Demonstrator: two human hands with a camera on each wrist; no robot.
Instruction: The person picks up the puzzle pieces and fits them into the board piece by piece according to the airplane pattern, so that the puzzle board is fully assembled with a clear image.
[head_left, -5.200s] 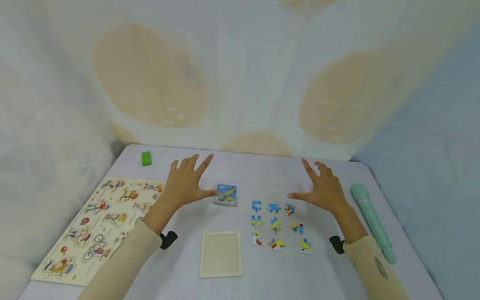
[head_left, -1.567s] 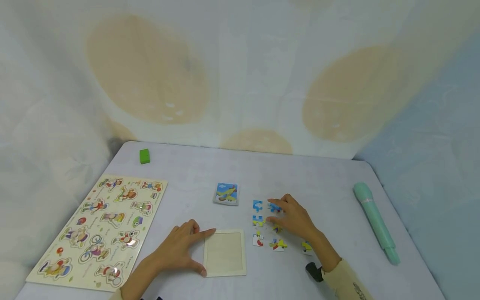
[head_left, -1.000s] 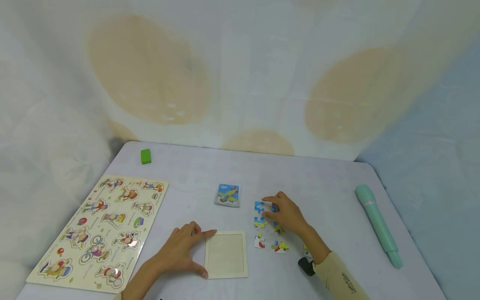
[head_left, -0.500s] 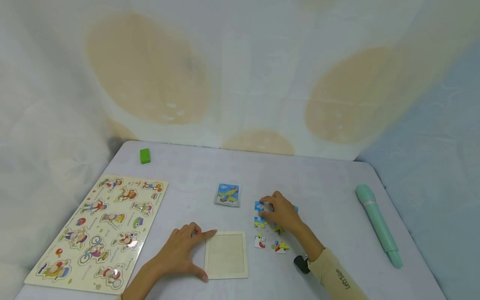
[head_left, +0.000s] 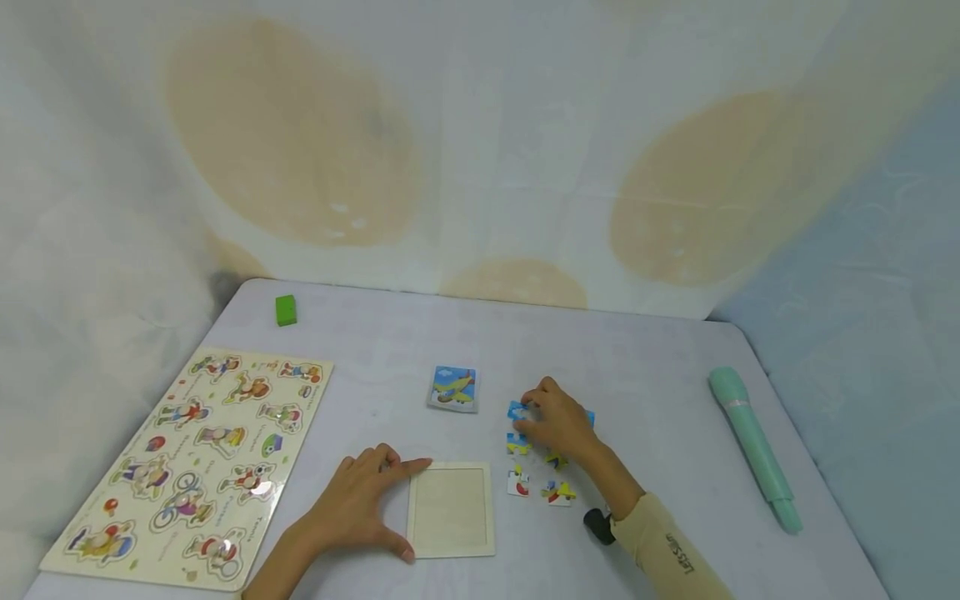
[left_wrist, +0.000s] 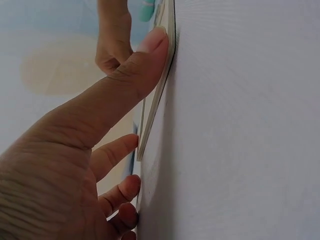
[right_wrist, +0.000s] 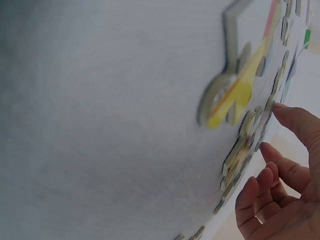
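Note:
In the head view my left hand [head_left: 360,504] lies at the left side of a square wooden puzzle tray [head_left: 487,512], its thumb and forefinger stretched out to the two left corners. The left wrist view shows the thumb [left_wrist: 135,65] on the tray's edge. My right hand [head_left: 562,421] reaches over several jigsaw pieces and pinches the blue top-left puzzle piece [head_left: 517,410] between thumb and forefinger. Below it lie a blue-and-yellow piece [head_left: 517,444] and a white-and-red piece [head_left: 517,482]. A yellow airplane piece [head_left: 558,493] is beside them; the hand covers others.
A small airplane picture card [head_left: 453,389] lies behind the tray. At the left is a large board with cartoon figures [head_left: 187,471], with a green block [head_left: 286,310] beyond it. A mint-green microphone-shaped stick [head_left: 753,450] lies on the right. Curtains enclose the table.
Both hands came down from above the table. The left went to the tray's left edge. The right reached the upper row of pieces, then slid left to the top-left piece.

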